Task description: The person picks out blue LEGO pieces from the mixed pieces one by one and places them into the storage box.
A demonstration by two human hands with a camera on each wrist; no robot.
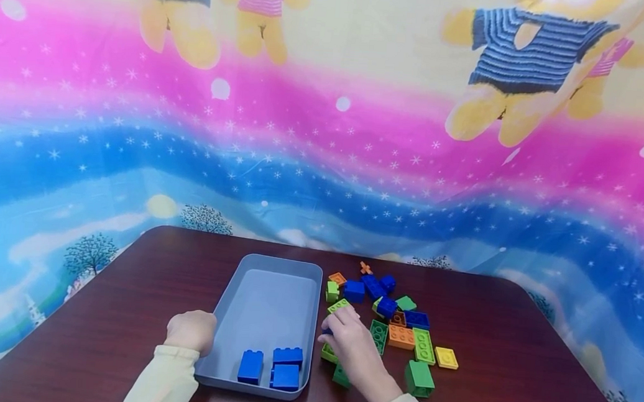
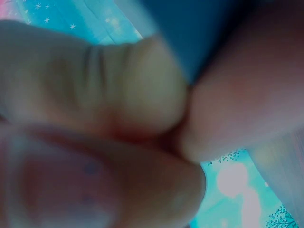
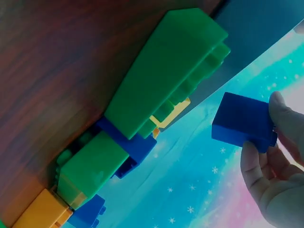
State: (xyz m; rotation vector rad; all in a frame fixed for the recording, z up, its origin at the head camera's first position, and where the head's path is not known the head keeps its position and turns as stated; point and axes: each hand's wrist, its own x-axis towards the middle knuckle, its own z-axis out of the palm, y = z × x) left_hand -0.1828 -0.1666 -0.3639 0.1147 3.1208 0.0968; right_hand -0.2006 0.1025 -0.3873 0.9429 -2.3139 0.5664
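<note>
At the left rim of a grey tray [image 1: 263, 309], my left hand [image 1: 192, 331] has its fingers curled and pinches the tray's edge. The left wrist view is blurred, with fingertips [image 2: 156, 90] meeting at the tray's dark side. Three blue bricks, one of them a toy building brick [image 1: 250, 367], lie at the near end of the tray. Between thumb and fingers, my right hand [image 1: 352, 343] holds another blue brick [image 3: 244, 122], mostly hidden in the head view. That hand is just right of the tray, over the loose bricks.
Several loose bricks spread to the tray's right, among them an orange brick [image 1: 401, 337], a yellow one [image 1: 447, 358] and a green one [image 1: 420, 378]. More blue bricks, such as one [image 1: 354, 291], lie farther back. A printed cloth [image 1: 323, 182] hangs behind the dark table [image 1: 493, 325].
</note>
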